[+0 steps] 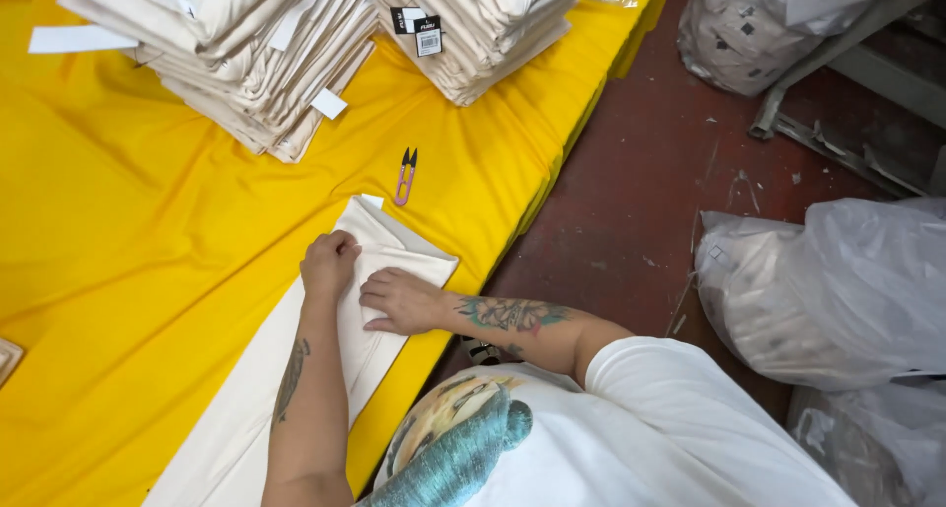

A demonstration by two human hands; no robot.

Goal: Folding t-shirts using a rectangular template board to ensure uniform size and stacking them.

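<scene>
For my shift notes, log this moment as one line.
left hand: pressing cream cloth | right hand: flat on fold | thread snips: beside cloth, untouched | surface: yellow table cover

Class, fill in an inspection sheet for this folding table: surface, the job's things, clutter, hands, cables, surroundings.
Surface: yellow cloth covers the table.
Job's things: cream fabric piece, long and partly folded.
Clutter: pink thread snips; two stacks of folded cream fabric, some tagged.
Hands: left hand and right hand both press flat on the fabric.
Cables: nothing seen.
Surroundings: red floor; filled plastic bags; metal frame.
</scene>
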